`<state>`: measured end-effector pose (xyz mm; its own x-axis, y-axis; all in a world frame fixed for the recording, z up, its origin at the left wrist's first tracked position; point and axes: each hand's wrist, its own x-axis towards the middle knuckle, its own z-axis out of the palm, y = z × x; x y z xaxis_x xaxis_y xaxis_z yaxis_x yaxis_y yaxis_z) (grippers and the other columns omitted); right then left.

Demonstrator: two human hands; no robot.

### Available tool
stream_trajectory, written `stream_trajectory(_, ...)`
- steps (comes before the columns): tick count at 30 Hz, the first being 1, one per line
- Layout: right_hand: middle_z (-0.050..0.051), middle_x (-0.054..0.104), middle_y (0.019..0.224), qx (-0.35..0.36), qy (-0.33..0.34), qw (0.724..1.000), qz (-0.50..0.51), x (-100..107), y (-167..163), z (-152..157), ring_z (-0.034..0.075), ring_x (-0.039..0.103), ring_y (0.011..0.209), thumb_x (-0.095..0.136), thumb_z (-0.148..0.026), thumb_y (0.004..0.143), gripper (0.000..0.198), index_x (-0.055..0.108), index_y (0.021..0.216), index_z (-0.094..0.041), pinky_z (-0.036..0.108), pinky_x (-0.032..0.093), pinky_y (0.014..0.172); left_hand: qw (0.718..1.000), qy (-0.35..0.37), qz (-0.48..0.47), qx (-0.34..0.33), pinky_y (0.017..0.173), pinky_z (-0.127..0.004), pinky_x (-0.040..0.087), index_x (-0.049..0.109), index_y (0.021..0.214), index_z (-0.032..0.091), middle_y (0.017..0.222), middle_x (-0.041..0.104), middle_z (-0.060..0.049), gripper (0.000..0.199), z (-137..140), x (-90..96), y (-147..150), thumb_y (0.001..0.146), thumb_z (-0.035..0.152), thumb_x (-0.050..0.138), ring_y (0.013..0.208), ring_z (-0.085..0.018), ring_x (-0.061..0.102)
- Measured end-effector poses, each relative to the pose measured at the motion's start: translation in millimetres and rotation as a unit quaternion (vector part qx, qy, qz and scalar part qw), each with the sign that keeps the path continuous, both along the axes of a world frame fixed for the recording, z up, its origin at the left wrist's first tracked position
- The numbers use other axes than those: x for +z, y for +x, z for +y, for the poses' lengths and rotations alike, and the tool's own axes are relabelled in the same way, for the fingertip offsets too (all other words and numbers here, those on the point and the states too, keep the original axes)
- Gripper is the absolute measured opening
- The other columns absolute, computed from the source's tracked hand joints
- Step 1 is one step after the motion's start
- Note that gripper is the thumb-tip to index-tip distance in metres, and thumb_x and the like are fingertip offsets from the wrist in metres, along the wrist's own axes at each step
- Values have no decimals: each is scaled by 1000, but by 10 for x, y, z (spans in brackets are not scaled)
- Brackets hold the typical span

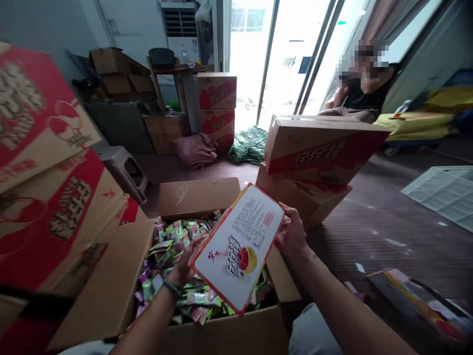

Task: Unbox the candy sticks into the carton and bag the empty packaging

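I hold a flat white box with a red rim and a printed fruit picture (pixel 239 246) between both hands, tilted over an open cardboard carton (pixel 111 291). My left hand (pixel 185 264) grips its lower left edge; a bead bracelet is on that wrist. My right hand (pixel 291 231) grips its upper right edge. The carton below is full of several small green, pink and purple wrapped sweets (pixel 168 241).
Red-and-tan cartons are stacked at my left (pixel 48 197) and ahead right (pixel 318 153), with more by the far wall (pixel 217 106). A grey stool (pixel 123 170) stands left. A person sits by the glass door (pixel 364 84). A white crate (pixel 445 192) lies right.
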<state>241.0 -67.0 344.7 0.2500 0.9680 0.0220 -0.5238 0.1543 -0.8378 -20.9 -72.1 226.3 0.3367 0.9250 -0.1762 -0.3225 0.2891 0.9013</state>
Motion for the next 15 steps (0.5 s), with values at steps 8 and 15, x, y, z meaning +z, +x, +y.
stream_trajectory(8, 5, 70, 68, 212, -137, 967, 40, -695, -821, -117, 27, 70, 73, 56, -54, 71, 33, 57, 79, -22, 39, 56, 62, 942, -175, -271, -87, 100, -48, 47, 60, 128, 8, 106, 74, -17, 71, -1115, 410, 132, 71, 49, 66, 108, -36, 66)
stream_trajectory(15, 9, 69, 96, 169, -156, 952, -202, -833, -872, -260, 22, 67, 82, 54, -57, 82, 38, 57, 95, -21, 37, 55, 71, 976, -128, -155, 87, 81, -35, 55, 65, 115, 9, 90, 75, -10, 46, -832, 267, 56, 74, 29, 69, 78, -23, 71)
